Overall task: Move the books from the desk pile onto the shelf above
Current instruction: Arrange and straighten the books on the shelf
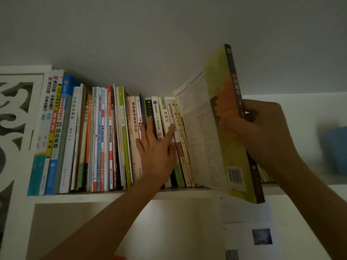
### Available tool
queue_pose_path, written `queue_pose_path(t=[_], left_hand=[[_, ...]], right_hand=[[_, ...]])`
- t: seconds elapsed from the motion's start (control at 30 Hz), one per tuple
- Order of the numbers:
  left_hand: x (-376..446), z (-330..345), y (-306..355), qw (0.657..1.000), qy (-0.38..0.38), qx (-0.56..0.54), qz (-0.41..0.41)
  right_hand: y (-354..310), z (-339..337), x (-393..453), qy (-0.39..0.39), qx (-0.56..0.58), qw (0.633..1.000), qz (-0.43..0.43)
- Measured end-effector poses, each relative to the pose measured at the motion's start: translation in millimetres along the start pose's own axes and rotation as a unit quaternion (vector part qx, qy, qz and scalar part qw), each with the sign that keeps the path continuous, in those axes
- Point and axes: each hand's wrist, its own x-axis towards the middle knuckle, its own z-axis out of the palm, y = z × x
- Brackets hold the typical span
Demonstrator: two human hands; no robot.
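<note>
A yellow-green paperback (223, 117) with a dark spine and a barcode stands tilted at the right end of the row of books (97, 139). My right hand (262, 128) grips it by the spine. Its front cover hangs open toward the row. My left hand (157, 145) presses flat, fingers spread, against the spines of the upright books in the middle of the white shelf (131, 196). The desk pile is out of view.
A white carved panel (16, 117) closes the shelf's left end. A blue container (338, 149) stands on the shelf at far right. Papers and a small photo (262, 236) hang on the wall below. The grey wall rises behind.
</note>
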Motion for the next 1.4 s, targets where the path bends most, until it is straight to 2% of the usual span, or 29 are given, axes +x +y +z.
queue_pose_path(t=[0.1,0.4,0.63,0.83,0.97,1.07,1.1,1.17,1.27,1.33,1.4], left_hand=[[7,-6,1,0.999,-0.001,-0.042,0.01],[25,-9,0,0.994,-0.09,0.007,0.067],[37,-17,1,0.994,-0.093,0.002,0.055],[33,-16,10,0.998,-0.044,-0.05,0.001],[12,-17,24,0.997,0.065,0.009,0.036],[6,-34,32,0.99,0.122,-0.068,0.017],[7,-42,36,0.986,0.109,-0.125,0.006],[9,-60,50,0.968,0.038,-0.248,-0.02],[10,-77,66,0.917,-0.071,-0.384,-0.085],[5,-85,72,0.891,-0.104,-0.424,-0.128],[-9,-92,74,0.885,-0.125,-0.429,-0.132]], right_hand=[[2,0,1,-0.002,0.023,1.0,0.014],[7,-7,8,-0.025,0.076,0.996,0.032],[24,-8,20,-0.031,0.117,0.991,0.062],[42,-1,16,0.003,0.082,0.996,0.038],[46,-4,10,0.025,0.118,0.991,0.055],[40,-1,5,0.022,0.121,0.991,0.052],[36,1,4,0.016,0.11,0.993,0.043],[28,10,2,0.002,0.081,0.996,0.024],[18,24,-3,0.0,0.027,1.0,-0.01],[14,33,-10,-0.005,-0.001,1.0,-0.021],[10,43,-19,-0.02,0.012,1.0,-0.015]])
